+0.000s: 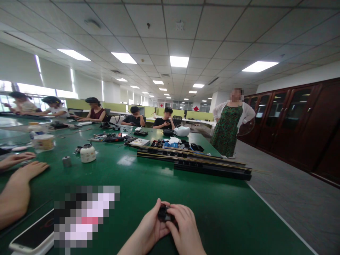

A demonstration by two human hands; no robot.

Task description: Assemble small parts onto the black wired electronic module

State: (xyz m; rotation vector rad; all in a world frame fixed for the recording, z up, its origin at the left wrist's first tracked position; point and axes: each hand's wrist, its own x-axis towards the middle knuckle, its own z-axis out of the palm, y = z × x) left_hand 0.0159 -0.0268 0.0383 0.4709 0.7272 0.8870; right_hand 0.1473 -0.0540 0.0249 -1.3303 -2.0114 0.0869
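Close to the table's near edge, my left hand (pixel 154 223) cups a small black part (pixel 163 214) with some grey on it. From the other side my right hand (pixel 183 223) closes its fingers on the same piece. Both hands hide much of it, so its exact kind does not show. The green tabletop (pixel 223 212) lies beneath them. To their left is a phone (pixel 34 230) in a white case, partly covered by a blurred-out patch.
A co-worker's hands (pixel 29 170) rest at the left. Ahead stand a white jar (pixel 87 153), a grey cylinder (pixel 66 161) and a tub (pixel 44 142). Long black rails (pixel 212 170) with thin brass-coloured rods lie at the right. Several people sit around; one person (pixel 232 120) stands.
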